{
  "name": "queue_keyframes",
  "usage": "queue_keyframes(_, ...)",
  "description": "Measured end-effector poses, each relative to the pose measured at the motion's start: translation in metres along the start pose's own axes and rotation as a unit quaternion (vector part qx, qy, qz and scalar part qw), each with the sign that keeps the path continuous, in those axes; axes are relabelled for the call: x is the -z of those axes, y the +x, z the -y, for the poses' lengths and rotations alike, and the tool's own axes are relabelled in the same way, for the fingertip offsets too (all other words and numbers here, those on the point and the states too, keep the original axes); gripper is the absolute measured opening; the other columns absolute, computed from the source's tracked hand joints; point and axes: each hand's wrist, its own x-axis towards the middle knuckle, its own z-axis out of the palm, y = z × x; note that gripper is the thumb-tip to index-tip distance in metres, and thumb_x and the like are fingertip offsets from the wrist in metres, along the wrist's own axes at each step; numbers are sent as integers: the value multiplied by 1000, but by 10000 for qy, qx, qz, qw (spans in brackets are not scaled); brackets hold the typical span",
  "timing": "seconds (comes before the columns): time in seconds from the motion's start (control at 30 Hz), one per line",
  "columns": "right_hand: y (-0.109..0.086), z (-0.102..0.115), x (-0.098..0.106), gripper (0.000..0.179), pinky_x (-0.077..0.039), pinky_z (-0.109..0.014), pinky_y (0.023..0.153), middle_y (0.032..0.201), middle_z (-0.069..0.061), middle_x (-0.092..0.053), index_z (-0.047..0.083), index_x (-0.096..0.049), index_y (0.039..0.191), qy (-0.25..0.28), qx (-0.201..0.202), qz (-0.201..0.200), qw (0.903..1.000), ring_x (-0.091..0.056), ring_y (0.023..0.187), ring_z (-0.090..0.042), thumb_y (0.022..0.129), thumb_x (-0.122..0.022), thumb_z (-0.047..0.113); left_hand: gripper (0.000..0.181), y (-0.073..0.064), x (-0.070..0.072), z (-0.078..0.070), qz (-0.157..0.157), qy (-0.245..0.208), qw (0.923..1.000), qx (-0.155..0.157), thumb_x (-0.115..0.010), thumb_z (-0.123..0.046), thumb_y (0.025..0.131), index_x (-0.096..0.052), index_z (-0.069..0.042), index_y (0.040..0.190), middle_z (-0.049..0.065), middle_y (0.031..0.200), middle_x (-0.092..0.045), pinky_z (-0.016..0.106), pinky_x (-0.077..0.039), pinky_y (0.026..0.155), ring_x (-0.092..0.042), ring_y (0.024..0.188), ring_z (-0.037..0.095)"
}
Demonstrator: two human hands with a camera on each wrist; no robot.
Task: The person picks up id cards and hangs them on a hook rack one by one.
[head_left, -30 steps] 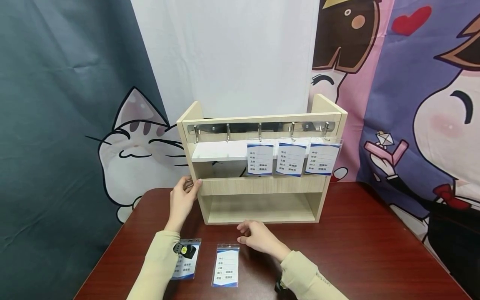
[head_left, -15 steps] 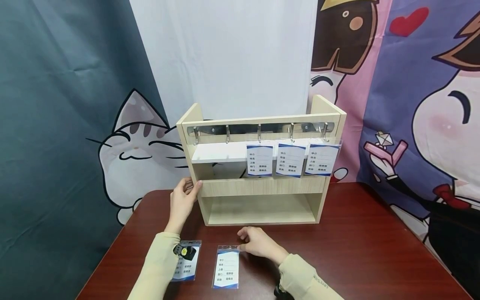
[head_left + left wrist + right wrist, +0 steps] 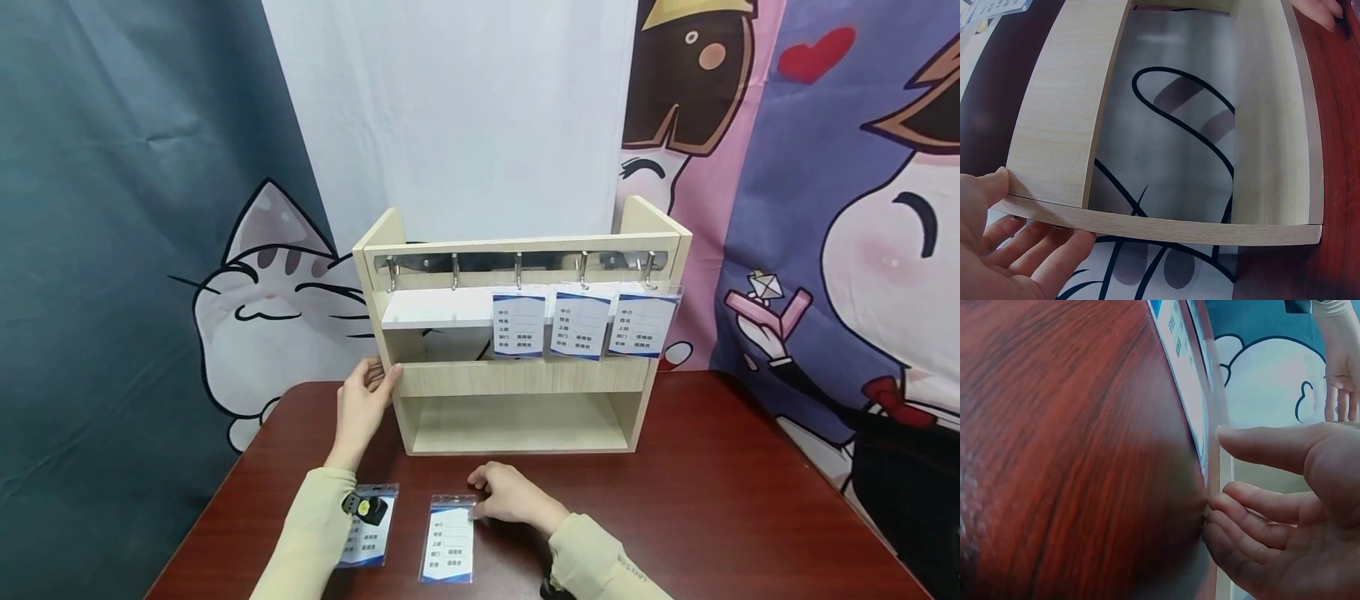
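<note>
My left hand [image 3: 360, 408] grips the left side panel of a pale wooden shelf [image 3: 525, 382]; in the left wrist view its thumb lies on the front board and its fingers are outside the panel. Low over the table, my right hand [image 3: 513, 496] is at the upper right corner of a clear-sleeved ID badge [image 3: 447, 546] lying flat. In the right wrist view its thumb [image 3: 1260, 447] and bent fingers stand apart, by the end of the badge. A second badge [image 3: 367, 537] lies to the left, partly covered by my left wrist.
Three badges hang from the shelf's hooks: one in the middle [image 3: 518, 325], another beside it [image 3: 580, 327] and one at the right end [image 3: 642, 325]. Two hooks at the left carry nothing. The shelf stands on a dark red table [image 3: 720, 500] before printed cloth backdrops.
My right hand has come down and slightly toward me, from above the table to the badge's upper corner. My left hand keeps its hold on the shelf. The view has tilted slightly.
</note>
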Motion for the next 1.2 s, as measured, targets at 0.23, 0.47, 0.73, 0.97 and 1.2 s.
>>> queue_keyframes(0.23,0,2,-6,44,-49,-26,80,94,1,-59,1,-69,106,-340,103,-38,9994,-53,84,-8,72,-90,19,53,-1,1,1,59,20,9999,79,-71,-42,95,-62,-1,128,21,123,-68,28,-61,73,-69,110,30)
queue_keyframes(0.47,-1,3,-11,40,-48,-23,79,89,3,-53,6,-68,96,-478,181,-41,9987,-48,82,-7,67,-93,17,53,-3,1,1,58,26,10000,69,-71,-43,95,-62,-1,127,20,123,-68,27,-60,73,-69,109,30)
queue_keyframes(0.73,2,6,-10,39,-48,-23,77,87,3,-52,7,-66,94,-376,95,47,9992,-47,79,-6,67,-93,13,52,-2,2,0,19,38,10000,6,-70,-41,95,-62,-1,127,20,122,-69,26,-60,72,-70,109,29)
queue_keyframes(0.97,0,13,-9,40,-46,-20,74,80,7,-51,11,-65,87,-895,-56,210,9958,-45,75,-4,62,-96,16,53,-2,0,-3,13,-8,10000,-26,-71,-40,95,-62,1,127,21,121,-69,25,-60,72,-69,109,30)
queue_keyframes(1.2,-4,19,-9,39,-47,-21,76,81,8,-51,12,-65,84,-1039,-262,333,9937,-46,77,-5,61,-97,18,50,-4,0,-4,-65,-15,10000,-3,-72,-39,95,-64,0,125,21,120,-69,27,-60,73,-70,108,30)
